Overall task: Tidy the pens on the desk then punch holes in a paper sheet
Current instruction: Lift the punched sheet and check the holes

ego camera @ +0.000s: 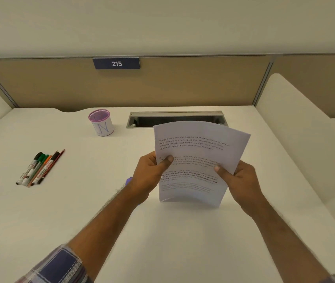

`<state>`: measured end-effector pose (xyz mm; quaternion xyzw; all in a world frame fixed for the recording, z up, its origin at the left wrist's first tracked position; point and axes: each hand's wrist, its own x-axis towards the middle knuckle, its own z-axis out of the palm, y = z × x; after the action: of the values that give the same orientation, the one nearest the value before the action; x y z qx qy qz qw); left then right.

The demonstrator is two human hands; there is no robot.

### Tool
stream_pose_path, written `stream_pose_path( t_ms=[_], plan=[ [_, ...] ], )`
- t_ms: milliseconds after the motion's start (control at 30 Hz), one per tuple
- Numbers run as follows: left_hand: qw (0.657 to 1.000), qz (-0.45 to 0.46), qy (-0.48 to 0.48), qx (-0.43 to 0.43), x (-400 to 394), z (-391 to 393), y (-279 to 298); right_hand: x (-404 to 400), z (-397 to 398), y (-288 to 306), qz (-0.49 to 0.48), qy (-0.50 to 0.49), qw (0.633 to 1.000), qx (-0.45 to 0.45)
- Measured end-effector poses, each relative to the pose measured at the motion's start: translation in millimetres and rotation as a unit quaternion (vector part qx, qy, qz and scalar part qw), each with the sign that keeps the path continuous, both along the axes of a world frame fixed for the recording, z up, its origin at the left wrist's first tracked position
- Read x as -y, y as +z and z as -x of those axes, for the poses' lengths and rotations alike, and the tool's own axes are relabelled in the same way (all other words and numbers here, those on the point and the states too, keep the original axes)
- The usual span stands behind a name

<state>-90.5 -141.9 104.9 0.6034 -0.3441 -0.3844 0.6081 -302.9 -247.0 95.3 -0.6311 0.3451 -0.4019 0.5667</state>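
I hold a printed paper sheet (197,158) upright above the desk, bowed slightly. My left hand (150,174) grips its left edge with the thumb on the front. On the opposite edge my right hand (238,180) grips the same way. A small dark hole shows near the left edge by my left thumb. Several pens and markers (40,167) lie bunched side by side on the desk at the left. A pink mesh pen cup (101,123) stands empty at the back. A purple object (128,180), mostly hidden, peeks out under my left wrist.
A white desk (80,201) is bounded by a tan partition with a "215" label (116,63). A grey cable tray slot (172,117) lies at the back behind the paper. White side dividers rise at left and right (297,129).
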Motion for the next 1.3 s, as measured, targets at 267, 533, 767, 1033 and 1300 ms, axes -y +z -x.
stream_pose_path(
  t_ms=[267,533,767,1033,1300],
  plan=[
    [0.999,-0.031,0.008,0.008,-10,14,-22,-8,6,-18,-0.028,-0.013,0.999,-0.009],
    [0.998,-0.041,0.018,0.042,-15,24,-37,-14,10,-32,-0.037,-0.024,0.999,-0.030],
    [0.994,-0.036,0.103,0.004,-14,21,-33,-13,17,-41,-0.035,-0.043,0.997,-0.048],
    [0.975,0.019,0.134,-0.174,-5,19,-23,-16,19,-52,-0.212,-0.061,0.975,0.017],
    [0.944,0.036,0.122,-0.303,3,43,-33,-26,-3,-38,-0.294,0.052,0.935,0.192]
  ],
)
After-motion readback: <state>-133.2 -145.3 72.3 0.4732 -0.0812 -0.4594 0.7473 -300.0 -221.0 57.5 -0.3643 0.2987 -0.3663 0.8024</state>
